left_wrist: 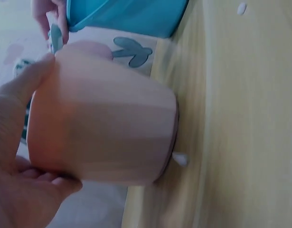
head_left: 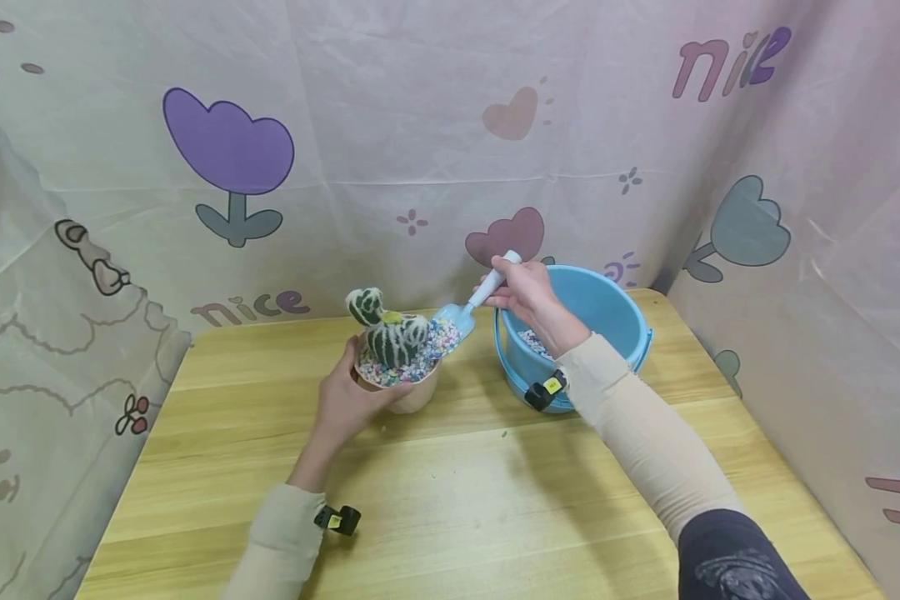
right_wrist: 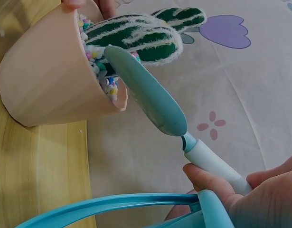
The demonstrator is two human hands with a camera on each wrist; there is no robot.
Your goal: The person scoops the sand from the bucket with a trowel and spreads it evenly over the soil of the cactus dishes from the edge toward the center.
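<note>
Your left hand (head_left: 345, 400) wraps its fingers and thumb around the near side of the pink pot (head_left: 412, 393), which stands on the wooden counter (head_left: 450, 492) just in front of you. The pot is filled to its rim with small pastel pebbles (head_left: 390, 372), pink, white and blue, and a green cactus (head_left: 392, 333) with white ribs and a smaller side arm rises out of them. Just right of the pot, your right hand (head_left: 528, 296) curls closed around the white handle of the blue trowel (head_left: 453, 321); its blade, loaded with more pebbles, rests at the pot's far right rim beside the cactus. Behind that hand stands the blue bucket (head_left: 607, 308), with a layer of the same pebbles showing in its bottom.
</note>
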